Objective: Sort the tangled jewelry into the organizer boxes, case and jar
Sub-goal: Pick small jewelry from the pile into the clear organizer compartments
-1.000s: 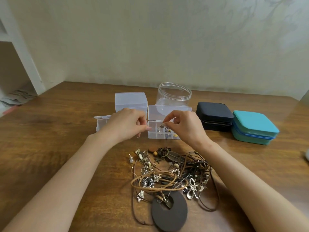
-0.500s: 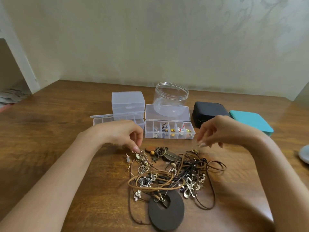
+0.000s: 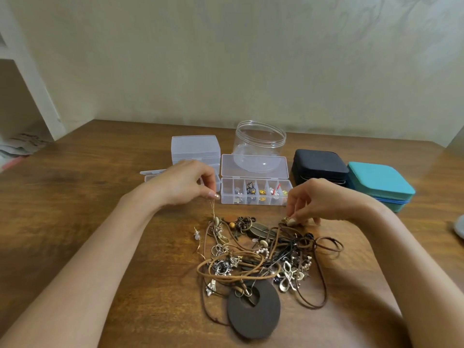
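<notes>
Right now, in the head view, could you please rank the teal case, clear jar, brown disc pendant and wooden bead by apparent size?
1. teal case
2. clear jar and brown disc pendant: look alike; the pendant lies nearer the camera, so unranked
3. wooden bead

Brown wooden table (image 3: 100, 222), clear jar (image 3: 259, 144), black case (image 3: 320, 164), teal case (image 3: 380, 183), dark brown disc pendant (image 3: 258, 315).

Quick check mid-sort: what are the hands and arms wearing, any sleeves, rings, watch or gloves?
Both forearms are bare to the frame edge, no sleeves in view. The left hand and right hand wear no gloves; no rings, watch or bracelet show. The fingernails look longish with a pale glossy finish.
</notes>
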Demonstrator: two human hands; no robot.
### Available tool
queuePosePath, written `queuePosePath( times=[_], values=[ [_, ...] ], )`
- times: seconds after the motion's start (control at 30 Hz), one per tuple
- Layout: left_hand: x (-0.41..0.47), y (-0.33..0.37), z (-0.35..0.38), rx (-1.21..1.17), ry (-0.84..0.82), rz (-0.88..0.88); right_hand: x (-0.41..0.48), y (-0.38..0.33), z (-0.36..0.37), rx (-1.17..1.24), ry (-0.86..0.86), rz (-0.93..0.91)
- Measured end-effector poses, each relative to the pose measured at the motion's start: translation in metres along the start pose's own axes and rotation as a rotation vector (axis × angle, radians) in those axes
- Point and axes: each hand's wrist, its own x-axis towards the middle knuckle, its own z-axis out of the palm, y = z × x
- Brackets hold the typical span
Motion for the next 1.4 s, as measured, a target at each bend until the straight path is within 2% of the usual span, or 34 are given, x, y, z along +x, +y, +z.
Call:
queuePosePath(
  times=[0.23, 0.5, 0.6, 0.67, 0.73, 0.8, 0.9, 1.1, 1.3, 1.4],
  values=[
    [0.000, 0.005, -0.003, -0.188, 0.110, 0.043, 0.001, -0.002, 0.001, 0.031, 0.008, -0.054],
    [-0.005, 0.013, -0.008, -0.598, 0.121, 0.071, 0.003, -0.001, 0.002, 0.022, -0.016, -0.057],
    [-0.003, 0.015, -0.003, -0.628, 0.127, 0.061, -0.001, -0.008, 0.001, 0.046, 0.081, -0.115],
    [-0.001, 0.015, 0.001, -0.676, 0.148, 0.052, -0.002, -0.021, 0.005, 0.214, 0.205, -0.226],
    [0.000, 0.017, 0.004, -0.703, 0.158, 0.058, -0.001, -0.040, 0.016, 0.430, 0.182, -0.322],
    [0.001, 0.018, 0.007, -0.718, 0.155, 0.071, 0.004, -0.055, 0.034, 0.524, 0.092, -0.358],
    [0.002, 0.016, 0.007, -0.732, 0.165, 0.062, 0.012, -0.062, 0.049, 0.529, 0.096, -0.354],
    [0.002, 0.014, 0.005, -0.819, 0.152, 0.003, 0.013, -0.049, 0.039, 0.631, 0.272, -0.306],
    [0.001, 0.016, 0.009, -0.894, 0.097, -0.025, 0.014, -0.049, 0.041, 0.440, 0.280, -0.312],
    [0.003, 0.016, 0.012, -0.844, 0.083, -0.045, 0.014, -0.048, 0.043, 0.598, 0.355, -0.294]
  ],
)
